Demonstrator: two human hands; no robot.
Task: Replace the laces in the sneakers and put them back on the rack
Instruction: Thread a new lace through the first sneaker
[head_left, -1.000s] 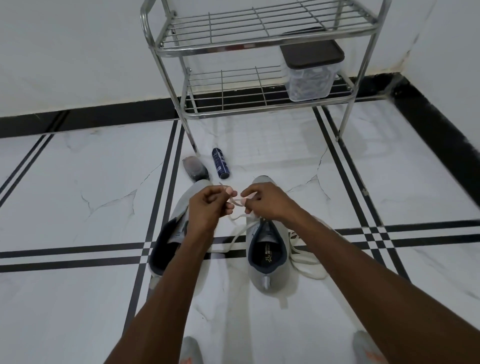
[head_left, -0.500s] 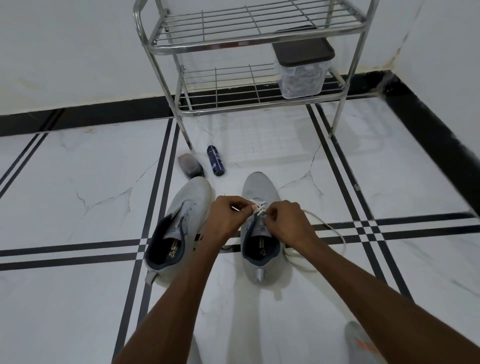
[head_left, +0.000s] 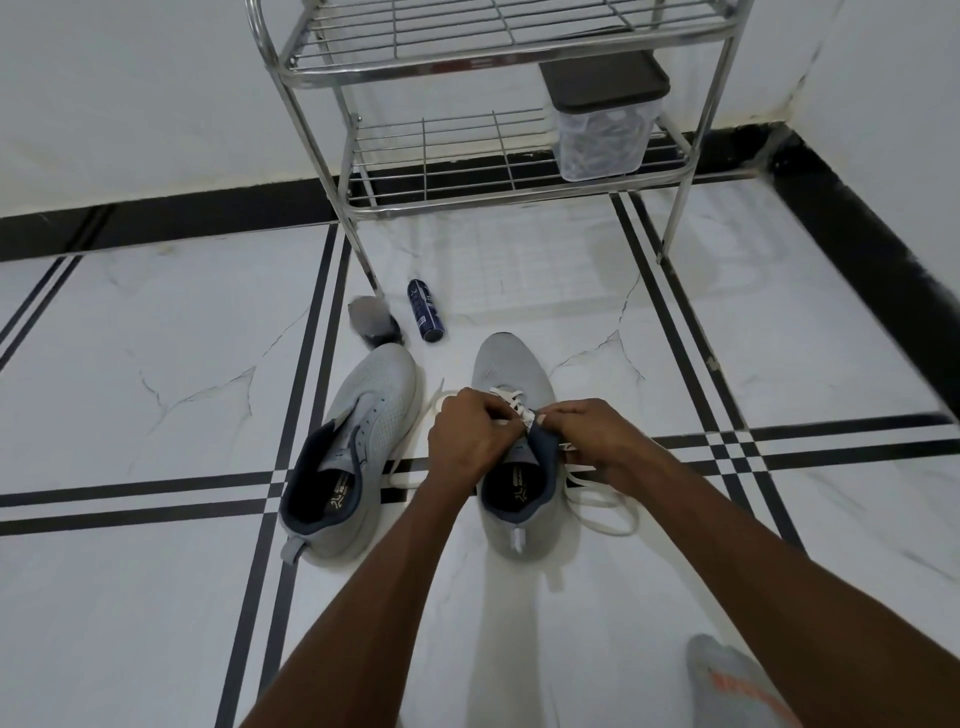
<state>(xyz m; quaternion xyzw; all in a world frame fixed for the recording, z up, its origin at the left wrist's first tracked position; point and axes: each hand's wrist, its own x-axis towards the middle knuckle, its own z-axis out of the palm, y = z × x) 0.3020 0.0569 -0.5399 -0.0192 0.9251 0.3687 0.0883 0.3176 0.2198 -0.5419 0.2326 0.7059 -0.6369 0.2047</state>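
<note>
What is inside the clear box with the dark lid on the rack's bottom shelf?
Through the clear box a pale tangled mass shows, too blurred to identify. Its dark lid covers the top, so nothing can be seen from above. It stands on the rack.

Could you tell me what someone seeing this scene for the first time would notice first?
The eye goes first to the two hands, left hand and right hand, meeting over the right-hand grey sneaker at the centre of the floor, both pinching its white lace. Just left of it lies the second grey sneaker with no lace in it. Behind them stands a metal rack holding a dark-lidded clear box.
</note>
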